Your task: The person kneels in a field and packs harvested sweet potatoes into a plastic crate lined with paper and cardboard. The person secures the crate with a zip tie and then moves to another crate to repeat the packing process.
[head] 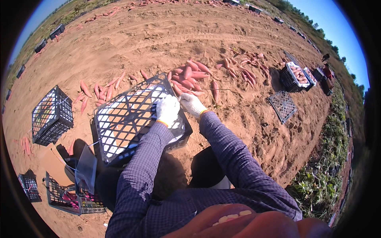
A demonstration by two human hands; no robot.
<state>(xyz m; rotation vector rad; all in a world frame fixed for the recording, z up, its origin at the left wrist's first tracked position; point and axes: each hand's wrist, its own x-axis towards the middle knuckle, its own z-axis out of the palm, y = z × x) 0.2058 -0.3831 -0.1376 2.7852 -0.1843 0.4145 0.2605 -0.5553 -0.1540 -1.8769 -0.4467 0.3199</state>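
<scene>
A black plastic lattice lid (130, 118) lies over a black plastic crate (182, 142) tilted in front of me. White lining and brown cardboard show through the lattice. My left hand (167, 110), in a white knit glove, is curled at the lid's right edge. Close beside it, my right hand (192, 104), gloved the same way, has its fingers bent in at the crate's far right corner. Whatever lies between the fingertips is too small or hidden to make out. A thin white tie (93, 143) sticks out from the crate's left side.
Piled sweet potatoes (190, 74) lie just beyond the crate, and more are scattered around it. A lidded crate (53, 116) stands at left. An open crate (64, 197) holds bags near my left knee. At right are a loose lid (282, 106) and filled crates (293, 78).
</scene>
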